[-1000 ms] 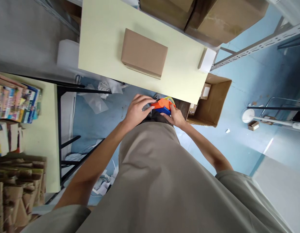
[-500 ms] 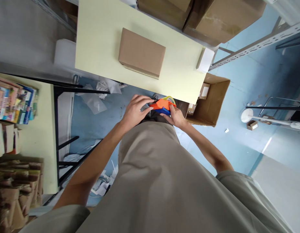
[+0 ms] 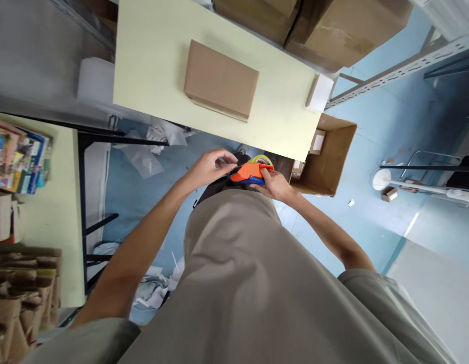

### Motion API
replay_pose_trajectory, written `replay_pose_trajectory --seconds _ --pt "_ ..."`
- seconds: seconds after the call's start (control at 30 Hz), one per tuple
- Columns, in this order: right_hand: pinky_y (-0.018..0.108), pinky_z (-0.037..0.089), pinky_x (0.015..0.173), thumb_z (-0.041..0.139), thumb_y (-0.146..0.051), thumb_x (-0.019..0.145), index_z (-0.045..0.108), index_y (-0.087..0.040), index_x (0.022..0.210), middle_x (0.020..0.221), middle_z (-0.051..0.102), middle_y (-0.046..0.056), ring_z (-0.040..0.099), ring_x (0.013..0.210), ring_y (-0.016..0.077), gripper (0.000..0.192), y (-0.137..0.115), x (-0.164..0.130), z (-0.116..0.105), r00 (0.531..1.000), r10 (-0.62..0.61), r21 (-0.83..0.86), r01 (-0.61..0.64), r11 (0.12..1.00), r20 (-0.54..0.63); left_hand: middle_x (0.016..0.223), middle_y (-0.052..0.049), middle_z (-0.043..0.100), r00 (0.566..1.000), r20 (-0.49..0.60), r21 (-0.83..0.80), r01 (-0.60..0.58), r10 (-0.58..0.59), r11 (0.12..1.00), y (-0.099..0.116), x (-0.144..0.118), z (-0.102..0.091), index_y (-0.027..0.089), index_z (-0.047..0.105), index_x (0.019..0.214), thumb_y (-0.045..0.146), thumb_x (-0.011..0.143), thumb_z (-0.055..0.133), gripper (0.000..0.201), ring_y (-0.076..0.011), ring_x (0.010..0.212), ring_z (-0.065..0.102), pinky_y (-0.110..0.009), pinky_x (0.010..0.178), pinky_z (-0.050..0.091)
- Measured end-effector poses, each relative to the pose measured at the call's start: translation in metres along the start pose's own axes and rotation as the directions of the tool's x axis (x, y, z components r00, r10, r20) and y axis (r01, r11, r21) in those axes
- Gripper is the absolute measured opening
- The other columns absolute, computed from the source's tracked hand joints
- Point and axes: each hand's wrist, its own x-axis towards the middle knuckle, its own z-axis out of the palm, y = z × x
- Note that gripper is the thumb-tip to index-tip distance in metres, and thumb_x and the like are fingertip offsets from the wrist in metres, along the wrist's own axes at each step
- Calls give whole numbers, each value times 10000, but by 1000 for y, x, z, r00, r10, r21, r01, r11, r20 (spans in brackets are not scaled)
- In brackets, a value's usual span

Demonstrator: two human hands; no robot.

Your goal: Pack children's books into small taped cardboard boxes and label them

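An orange and blue tape dispenser (image 3: 246,175) with a yellow-rimmed roll of tape (image 3: 262,160) is in front of my waist. My right hand (image 3: 275,185) is wrapped round its right end, thumb on the orange side. At the dispenser's left tip, my left hand (image 3: 215,168) has thumb and fingertips drawn together in a pinch. Whatever lies between those fingertips is too small to make out. Beyond both hands, a closed brown cardboard box (image 3: 221,81) rests on the pale yellow table (image 3: 151,65).
A small white box (image 3: 319,93) stands at the table's right end. Below that end is an open carton (image 3: 335,156) with smaller boxes inside. Large cartons (image 3: 356,30) are behind the table. Books (image 3: 20,156) and folded paper bags (image 3: 22,288) fill the left side table.
My left hand has shifted slightly left, and its fingers now bend at the dispenser's tip. The dispenser has tilted a little in my right hand, showing more orange. The view has shifted slightly.
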Motion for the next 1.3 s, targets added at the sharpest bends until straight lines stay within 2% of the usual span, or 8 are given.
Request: replay_pose_trajectory --seconds 0.17,0.3,0.47,0.57,0.77,0.87,0.97,1.3 --pt "491 620 875 471 -806 1157 511 -131 1540 1137 829 207 819 995 399 777 -3 1 -17 985 94 -7 -94 996 146 1016 -93 869 995 -95 -51 33 -38 998 -36 3 26 244 836 965 585 991 800 344 -264 929 789 -399 877 655" --pt "431 572 822 618 -680 1146 590 -154 1482 1117 843 179 806 919 371 624 1 -7 -44 967 139 -21 -138 990 211 1003 -89 870 992 -120 -74 30 -38 997 -47 5 42 241 821 940 547 978 792 309 -266 939 795 -402 897 658" --pt "446 560 853 601 -648 1134 588 -129 1537 1169 847 210 799 944 391 657 21 -14 -79 944 282 -176 -252 952 172 985 -85 854 938 -344 -69 7 -31 998 -53 34 28 224 786 939 580 979 827 360 -251 963 783 -371 914 649" --pt "479 573 885 557 -630 1138 505 -87 1619 1243 837 254 801 1029 437 727 35 -5 -88 918 381 -282 -339 897 109 991 -88 845 913 -409 -84 -21 -15 996 -60 58 19 224 780 954 606 960 858 390 -244 984 787 -345 891 639" --pt "590 594 990 489 -637 1147 478 -50 1590 1337 795 335 779 1188 532 735 58 25 -82 901 433 -360 -396 845 26 898 -41 831 892 -444 -194 -7 -81 981 -73 88 31 243 797 1257 516 868 947 498 -218 901 772 -358 877 637" --pt "607 596 1020 466 -646 1157 466 -53 1590 1350 787 344 777 1211 532 735 68 32 -78 893 450 -352 -414 839 24 900 -58 824 886 -451 -201 18 -109 979 -80 98 39 224 779 984 422 861 910 268 -223 907 776 -369 884 639" --pt "604 600 1019 442 -669 1164 462 -50 1593 1324 791 345 777 1212 529 754 80 40 -72 889 457 -349 -423 836 15 909 -58 806 878 -463 -184 39 -122 982 -86 111 46 230 709 847 361 886 852 197 -216 920 765 -358 893 625" --pt "597 622 993 371 -675 1189 451 -6 1611 1308 789 370 785 1195 515 795 119 85 -50 921 388 -291 -384 876 -45 1094 -77 739 714 -698 -46 45 -64 998 -111 149 60 258 716 929 405 994 811 187 -216 954 709 -350 873 600"
